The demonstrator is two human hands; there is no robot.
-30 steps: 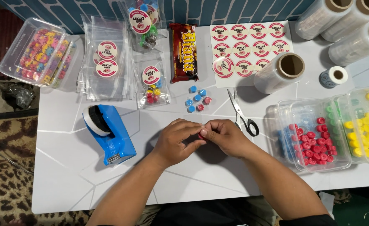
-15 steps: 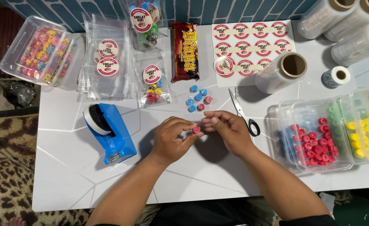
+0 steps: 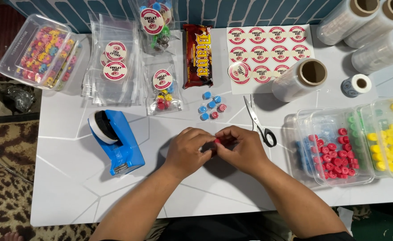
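Hands meet mid-table, left hand and right hand pinching one small red candy, likely wrapping it; careful fingertip work follows

Beyond the blue tape dispenser, four large rolls of clear film and one small tape roll are present, with one pair of scissors and one brown chocolate bar. The sticker sheet carries eleven round labels. Right of the dispenser lie six loose wrapped candies: four blue, two red.
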